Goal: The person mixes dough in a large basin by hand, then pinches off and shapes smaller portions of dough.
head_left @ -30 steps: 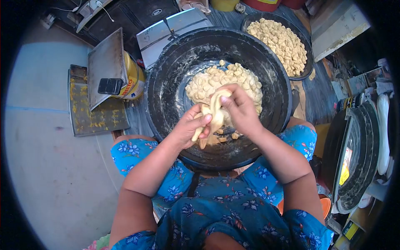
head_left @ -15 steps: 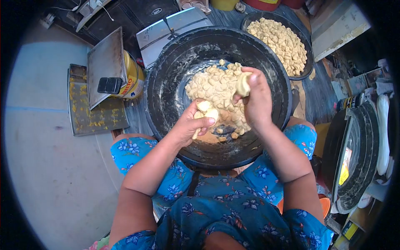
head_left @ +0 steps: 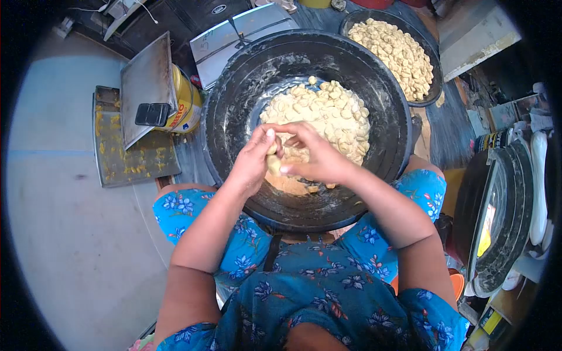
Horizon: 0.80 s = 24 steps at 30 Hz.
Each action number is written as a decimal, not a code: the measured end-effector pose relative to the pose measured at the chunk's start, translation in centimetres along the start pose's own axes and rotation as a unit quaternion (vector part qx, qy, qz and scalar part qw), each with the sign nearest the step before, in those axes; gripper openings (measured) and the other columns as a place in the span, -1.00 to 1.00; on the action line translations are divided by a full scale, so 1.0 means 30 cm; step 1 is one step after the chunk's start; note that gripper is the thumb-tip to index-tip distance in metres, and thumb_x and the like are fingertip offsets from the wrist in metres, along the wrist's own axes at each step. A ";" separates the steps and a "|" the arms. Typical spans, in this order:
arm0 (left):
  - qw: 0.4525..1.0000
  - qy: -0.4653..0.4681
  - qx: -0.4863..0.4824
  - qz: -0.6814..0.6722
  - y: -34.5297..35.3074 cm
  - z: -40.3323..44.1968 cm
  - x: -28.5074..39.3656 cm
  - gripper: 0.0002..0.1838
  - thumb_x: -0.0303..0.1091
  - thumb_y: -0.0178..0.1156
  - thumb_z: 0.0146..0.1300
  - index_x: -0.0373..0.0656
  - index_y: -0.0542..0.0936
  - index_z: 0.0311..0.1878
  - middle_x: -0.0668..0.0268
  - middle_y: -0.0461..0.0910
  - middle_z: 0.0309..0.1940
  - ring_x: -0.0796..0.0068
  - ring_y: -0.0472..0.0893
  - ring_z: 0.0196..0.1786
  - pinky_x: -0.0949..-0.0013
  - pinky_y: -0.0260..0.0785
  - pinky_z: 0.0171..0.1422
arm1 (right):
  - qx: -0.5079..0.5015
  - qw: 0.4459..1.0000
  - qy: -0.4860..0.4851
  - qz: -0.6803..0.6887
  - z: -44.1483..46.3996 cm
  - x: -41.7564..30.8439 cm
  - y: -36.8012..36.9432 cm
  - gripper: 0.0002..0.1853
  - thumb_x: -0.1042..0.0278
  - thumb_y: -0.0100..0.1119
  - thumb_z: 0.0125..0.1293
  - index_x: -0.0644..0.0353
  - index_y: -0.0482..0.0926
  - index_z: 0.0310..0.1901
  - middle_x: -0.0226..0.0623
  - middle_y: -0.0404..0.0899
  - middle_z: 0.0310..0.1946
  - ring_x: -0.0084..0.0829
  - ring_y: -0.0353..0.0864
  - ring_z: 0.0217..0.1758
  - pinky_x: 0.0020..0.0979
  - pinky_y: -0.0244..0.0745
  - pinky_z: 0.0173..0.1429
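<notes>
A large black basin dusted with flour holds a heap of small pale dough pieces. Over the near left part of the heap, my left hand is closed around pale dough, part of which shows between the two hands. My right hand reaches across to it, its fingers touching my left fingertips and its thumb apart from them near the dough. No dough shows in my right palm.
A second black basin of dough pieces stands at the upper right. On the left are a yellow bucket, a leaning metal tray, a phone and a stained tray. A black tub leans at the right.
My right hand has come back left from over the heap to my left hand, and the dough it held is no longer visible in it. My left hand has turned and moved slightly up.
</notes>
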<state>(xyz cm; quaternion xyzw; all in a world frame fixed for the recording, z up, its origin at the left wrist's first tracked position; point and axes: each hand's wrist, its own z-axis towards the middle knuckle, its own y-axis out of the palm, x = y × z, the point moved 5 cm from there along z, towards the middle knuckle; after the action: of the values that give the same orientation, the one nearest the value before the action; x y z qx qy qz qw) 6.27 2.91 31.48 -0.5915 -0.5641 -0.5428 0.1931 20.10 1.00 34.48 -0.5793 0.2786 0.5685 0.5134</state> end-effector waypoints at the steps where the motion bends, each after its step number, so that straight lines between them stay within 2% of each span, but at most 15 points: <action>1: 1.000 0.008 0.011 -0.022 0.008 0.002 0.000 -0.70 -0.15 -0.04 0.40 -0.13 0.42 0.04 0.40 0.42 -0.34 0.54 0.44 -0.19 0.48 0.31 -0.07 | -0.011 0.998 0.005 0.054 0.001 -0.003 0.028 -0.36 0.27 0.32 0.12 0.17 0.30 0.22 -0.15 0.40 0.03 -0.25 0.47 0.04 -0.24 0.36 0.18; 2: 0.999 0.014 0.021 -0.045 0.014 0.004 -0.002 -0.70 -0.15 -0.02 0.39 -0.12 0.42 0.04 0.40 0.42 -0.33 0.54 0.44 -0.17 0.46 0.31 -0.06 | -0.005 0.999 -0.051 -0.009 -0.001 0.046 0.065 -0.15 0.34 0.36 0.06 0.10 0.08 0.35 -0.14 0.36 0.10 -0.28 0.49 0.01 -0.25 0.39 0.15; 4: 0.998 0.032 0.028 -0.048 -0.005 0.012 -0.017 -0.63 -0.16 0.06 0.34 -0.12 0.40 0.13 0.42 0.41 -0.32 0.56 0.43 -0.19 0.37 0.33 -0.02 | -0.033 0.999 0.009 0.016 0.020 0.104 0.074 -0.16 0.37 0.33 0.07 0.09 0.07 0.36 -0.13 0.39 0.08 -0.28 0.50 -0.02 -0.27 0.41 0.14; 5: 0.997 0.017 0.035 0.069 -0.038 0.022 -0.026 -0.58 -0.13 0.07 0.33 -0.14 0.40 0.16 0.38 0.44 -0.26 0.49 0.46 -0.15 0.33 0.33 0.02 | -0.049 0.998 0.039 0.026 0.041 0.136 0.073 -0.16 0.39 0.31 0.08 0.08 0.06 0.37 -0.12 0.41 0.07 -0.28 0.51 -0.04 -0.28 0.41 0.13; 6: 0.982 0.003 0.043 0.185 -0.084 0.032 -0.026 -0.54 -0.10 0.09 0.31 -0.16 0.40 0.18 0.33 0.47 -0.19 0.42 0.48 -0.11 0.29 0.33 0.06 | -0.124 0.990 0.057 0.019 0.053 0.184 0.072 -0.20 0.62 0.15 0.02 0.06 0.10 0.35 -0.15 0.40 0.07 -0.33 0.51 -0.02 -0.35 0.44 0.10; 7: 0.953 -0.013 0.051 0.298 -0.122 0.035 -0.024 -0.49 -0.07 0.10 0.30 -0.18 0.40 0.20 0.29 0.51 -0.13 0.35 0.51 -0.07 0.26 0.33 0.10 | -0.114 0.987 0.108 0.022 0.051 0.253 0.083 -0.21 0.61 0.15 0.03 0.05 0.12 0.34 -0.15 0.41 0.07 -0.31 0.52 -0.02 -0.34 0.44 0.10; 9: 0.853 -0.066 -0.015 0.518 -0.150 0.034 -0.022 -0.42 0.00 0.12 0.26 -0.21 0.40 0.21 0.07 0.45 0.05 0.12 0.48 0.07 0.20 0.30 0.19 | -0.092 0.974 0.206 0.025 0.037 0.441 0.132 -0.24 0.60 0.16 0.03 0.04 0.16 0.33 -0.15 0.43 0.05 -0.27 0.52 -0.02 -0.31 0.44 0.09; 10: 0.779 -0.091 -0.048 0.618 -0.163 0.040 -0.022 -0.38 0.03 0.13 0.23 -0.23 0.41 0.22 -0.04 0.43 0.14 0.01 0.46 0.14 0.17 0.28 0.23 | -0.104 0.970 0.213 -0.060 0.022 0.532 0.164 -0.28 0.58 0.14 0.04 0.05 0.20 0.31 -0.13 0.43 0.07 -0.22 0.52 0.00 -0.31 0.44 0.09; 11: 0.742 -0.061 -0.040 0.666 -0.168 0.040 -0.013 -0.36 0.06 0.12 0.22 -0.23 0.41 0.22 -0.09 0.37 0.18 -0.02 0.42 0.19 0.14 0.27 0.24 | -0.112 0.958 0.219 -0.147 0.000 0.639 0.204 -0.31 0.56 0.12 0.05 0.05 0.24 0.29 -0.11 0.42 0.08 -0.16 0.52 0.01 -0.31 0.44 0.09; 13: 0.659 -0.001 -0.020 0.752 -0.167 0.016 -0.016 -0.34 0.12 0.10 0.20 -0.22 0.43 0.20 -0.20 0.26 0.26 -0.07 0.34 0.28 0.07 0.25 0.27 | -0.207 0.902 0.221 -0.306 -0.071 0.936 0.346 -0.44 0.48 0.09 0.07 0.05 0.39 0.20 -0.13 0.41 0.10 -0.11 0.44 0.12 -0.11 0.35 0.19; 15: 0.700 -0.026 -0.037 0.713 -0.181 0.022 -0.032 -0.33 0.09 0.12 0.19 -0.27 0.42 0.20 -0.20 0.26 0.26 -0.08 0.32 0.29 0.12 0.21 0.31 | -0.049 0.858 0.103 -0.502 -0.196 1.067 0.472 -0.54 0.43 0.05 0.08 0.04 0.51 0.09 -0.17 0.39 0.12 -0.15 0.35 0.23 0.10 0.21 0.24; 17: 0.734 -0.054 -0.054 0.675 -0.203 0.035 -0.039 -0.32 0.06 0.13 0.19 -0.33 0.41 0.19 -0.21 0.26 0.25 -0.09 0.30 0.30 0.17 0.16 0.36 | 0.007 0.856 0.061 -0.513 -0.312 1.141 0.566 -0.64 0.38 0.05 0.10 0.02 0.57 -0.02 -0.22 0.36 0.16 -0.18 0.24 0.31 0.25 0.04 0.27; 20: 0.743 -0.092 -0.078 0.658 -0.231 0.054 -0.082 -0.35 0.03 0.14 0.19 -0.35 0.42 0.16 -0.20 0.38 0.14 -0.11 0.35 0.24 0.15 0.23 0.31 | -0.152 0.878 0.102 -0.443 -0.352 1.118 0.591 -0.67 0.43 0.07 0.11 0.03 0.54 -0.04 -0.22 0.45 0.07 -0.14 0.41 0.16 0.10 0.28 0.14; 22: 0.748 -0.120 -0.098 0.645 -0.247 0.057 -0.126 -0.35 0.01 0.15 0.20 -0.35 0.40 0.17 -0.18 0.41 0.10 -0.11 0.38 0.21 0.14 0.25 0.28 | -0.134 0.942 0.216 -0.217 -0.345 1.159 0.551 -0.72 0.42 0.10 0.15 0.04 0.50 -0.06 -0.25 0.51 -0.09 -0.20 0.51 -0.07 -0.09 0.41 -0.06; 24: 0.746 -0.133 -0.118 0.642 -0.276 0.076 -0.166 -0.33 -0.03 0.17 0.19 -0.34 0.34 0.22 -0.15 0.41 0.10 -0.11 0.42 0.16 0.13 0.28 0.24 | -0.072 0.935 0.341 0.067 -0.290 1.195 0.514 -0.78 0.34 0.14 0.21 0.08 0.46 -0.10 -0.31 0.52 -0.27 -0.32 0.52 -0.32 -0.30 0.44 -0.29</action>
<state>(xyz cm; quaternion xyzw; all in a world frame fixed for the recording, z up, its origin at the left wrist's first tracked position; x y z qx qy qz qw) 1.11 4.94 23.24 -0.8983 -0.0030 -0.2687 0.3475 16.46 -2.46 -5.18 -0.7538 0.4331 0.3885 0.3055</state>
